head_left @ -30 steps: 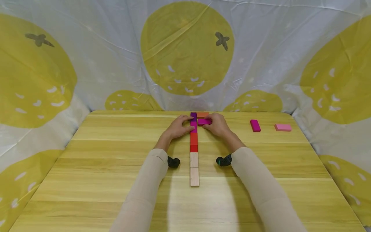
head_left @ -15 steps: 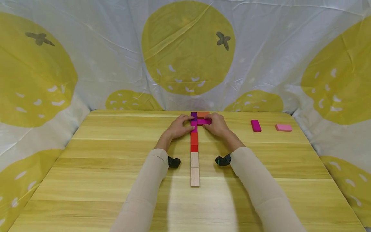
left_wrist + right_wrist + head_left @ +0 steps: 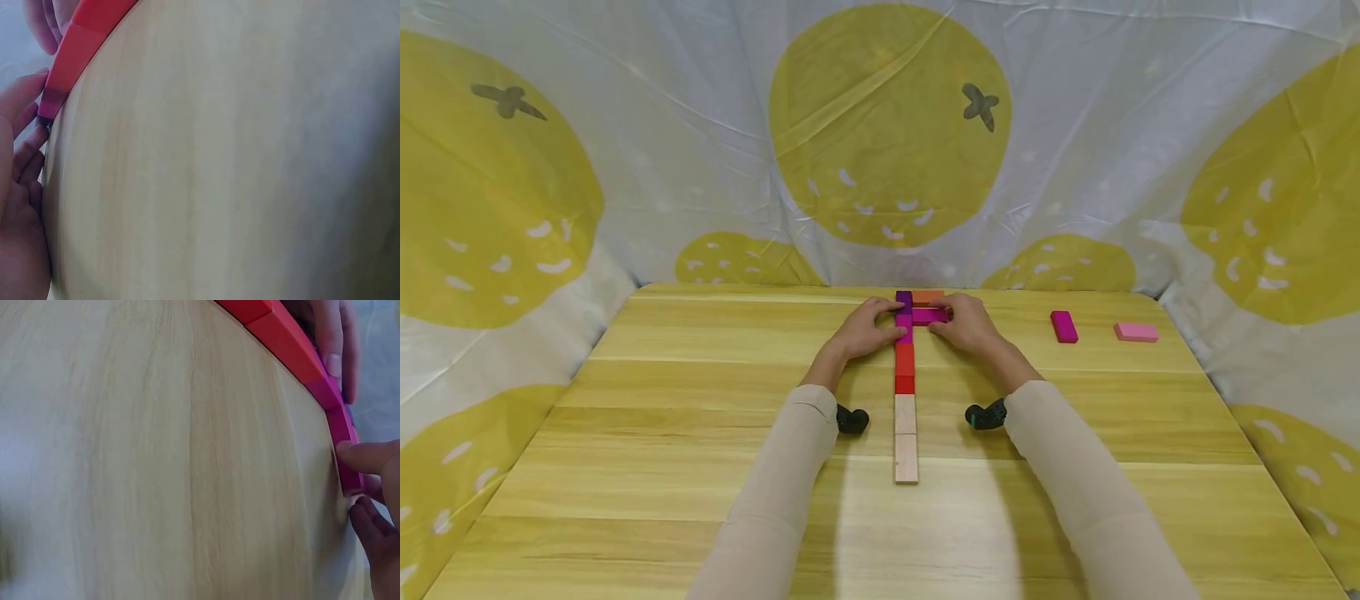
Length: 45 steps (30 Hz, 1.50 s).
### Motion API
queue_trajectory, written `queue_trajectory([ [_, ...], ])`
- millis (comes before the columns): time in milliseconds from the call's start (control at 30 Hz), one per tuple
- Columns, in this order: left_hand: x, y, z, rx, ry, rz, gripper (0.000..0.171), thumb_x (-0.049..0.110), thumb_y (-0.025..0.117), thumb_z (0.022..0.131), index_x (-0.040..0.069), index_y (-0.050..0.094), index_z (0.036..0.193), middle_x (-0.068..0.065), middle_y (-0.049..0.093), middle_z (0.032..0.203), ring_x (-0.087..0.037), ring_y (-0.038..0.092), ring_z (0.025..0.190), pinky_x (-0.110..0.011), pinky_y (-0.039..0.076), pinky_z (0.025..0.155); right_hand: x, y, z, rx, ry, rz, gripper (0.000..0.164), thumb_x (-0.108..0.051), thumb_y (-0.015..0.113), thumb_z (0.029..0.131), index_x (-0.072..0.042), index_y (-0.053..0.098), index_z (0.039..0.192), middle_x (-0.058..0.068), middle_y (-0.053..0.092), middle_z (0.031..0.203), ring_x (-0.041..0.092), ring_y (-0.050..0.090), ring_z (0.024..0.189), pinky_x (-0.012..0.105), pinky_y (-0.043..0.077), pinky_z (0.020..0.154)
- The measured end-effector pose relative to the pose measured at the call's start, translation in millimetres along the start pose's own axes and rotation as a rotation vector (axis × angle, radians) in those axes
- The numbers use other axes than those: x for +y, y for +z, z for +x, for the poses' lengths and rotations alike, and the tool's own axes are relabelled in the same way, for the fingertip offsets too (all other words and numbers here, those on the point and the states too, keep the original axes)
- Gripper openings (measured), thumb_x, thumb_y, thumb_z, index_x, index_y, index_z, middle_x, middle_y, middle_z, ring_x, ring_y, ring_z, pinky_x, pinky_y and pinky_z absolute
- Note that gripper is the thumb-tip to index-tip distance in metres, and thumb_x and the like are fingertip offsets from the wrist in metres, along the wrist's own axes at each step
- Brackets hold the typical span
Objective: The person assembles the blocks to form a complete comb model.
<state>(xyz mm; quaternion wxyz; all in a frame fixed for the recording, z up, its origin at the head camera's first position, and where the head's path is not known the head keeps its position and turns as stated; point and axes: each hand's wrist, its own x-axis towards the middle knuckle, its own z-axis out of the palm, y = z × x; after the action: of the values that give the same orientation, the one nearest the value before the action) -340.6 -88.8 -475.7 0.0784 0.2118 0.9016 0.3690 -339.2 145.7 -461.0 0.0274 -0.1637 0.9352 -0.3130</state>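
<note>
A column of flat wooden blocks runs up the table's middle: plain wood (image 3: pixel 906 457), red (image 3: pixel 905 360), magenta (image 3: pixel 907 325) and a purple block (image 3: pixel 904 297) at the far end. My left hand (image 3: pixel 861 327) is at the column's left, its index finger on the purple block and its thumb on the magenta one. To the right, another magenta block (image 3: pixel 928 317) lies crosswise with its left end against the column. My right hand (image 3: pixel 967 323) holds this block's right end, the thumb (image 3: pixel 357 456) on its near side. An orange block (image 3: pixel 928 297) lies just behind it, partly covered by fingers.
Farther right on the table lie a loose magenta block (image 3: pixel 1063 327) and a pink block (image 3: pixel 1137 332). A white curtain (image 3: pixel 700 150) printed with yellow fruit hangs behind the table's far edge. Dark wrist devices (image 3: pixel 985 415) sit below both hands.
The crosswise magenta block has slid left against the column, closing a small gap. My right hand has since shifted slightly right toward its end. The left hand stays in place.
</note>
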Motion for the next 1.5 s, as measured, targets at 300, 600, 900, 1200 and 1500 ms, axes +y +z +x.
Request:
queue_trajectory([
  [300, -0.2, 0.4, 0.5, -0.006, -0.014, -0.004, 0.056, 0.03, 0.071, 0.099, 0.014, 0.056, 0.151, -0.011, 0.048, 0.152, -0.03, 0.042, 0.142, -0.043, 0.031, 0.118, 13.1, -22.2, -12.1, 0.009, -0.049, -0.001, 0.04, -0.013, 0.076, 0.094, 0.002, 0.069, 0.131, 0.02, 0.066, 0.132, 0.039, 0.061, 0.116, 0.049, 0.05, 0.1],
  [600, 0.5, 0.4, 0.2, -0.004, -0.011, -0.005, 0.056, 0.03, 0.07, 0.099, 0.013, 0.056, 0.151, -0.012, 0.046, 0.153, -0.03, 0.04, 0.143, -0.043, 0.031, 0.118, 22.7, -46.0, -22.6, -0.023, -0.068, -0.019, 0.043, -0.012, 0.075, 0.096, 0.005, 0.064, 0.134, 0.023, 0.064, 0.134, 0.044, 0.061, 0.118, 0.053, 0.049, 0.101],
  [900, 0.3, -0.1, -0.4, -0.005, -0.014, 0.0, 0.056, 0.03, 0.071, 0.1, 0.013, 0.055, 0.151, -0.011, 0.047, 0.153, -0.03, 0.041, 0.143, -0.043, 0.031, 0.118, 33.1, -64.0, -34.2, -0.016, -0.048, -0.034, 0.043, -0.011, 0.075, 0.096, 0.006, 0.065, 0.133, 0.025, 0.062, 0.135, 0.045, 0.061, 0.118, 0.055, 0.049, 0.101],
  [1200, 0.5, 0.2, -2.7, -0.002, -0.014, 0.006, 0.057, 0.03, 0.071, 0.099, 0.013, 0.055, 0.151, -0.012, 0.046, 0.153, -0.031, 0.04, 0.143, -0.044, 0.03, 0.118, 53.2, -83.2, -50.3, -0.01, -0.034, -0.054, 0.042, -0.011, 0.074, 0.097, 0.007, 0.064, 0.133, 0.028, 0.058, 0.139, 0.047, 0.059, 0.118, 0.057, 0.048, 0.099],
  [1500, 3.5, -0.9, -4.6, 0.003, 0.006, 0.005, 0.056, 0.029, 0.07, 0.099, 0.011, 0.056, 0.151, -0.014, 0.048, 0.151, -0.031, 0.042, 0.142, -0.043, 0.031, 0.118, 77.4, -100.3, -68.3, 0.05, 0.048, -0.011, 0.044, -0.015, 0.073, 0.099, 0.006, 0.062, 0.136, 0.027, 0.06, 0.137, 0.047, 0.057, 0.121, 0.059, 0.048, 0.099],
])
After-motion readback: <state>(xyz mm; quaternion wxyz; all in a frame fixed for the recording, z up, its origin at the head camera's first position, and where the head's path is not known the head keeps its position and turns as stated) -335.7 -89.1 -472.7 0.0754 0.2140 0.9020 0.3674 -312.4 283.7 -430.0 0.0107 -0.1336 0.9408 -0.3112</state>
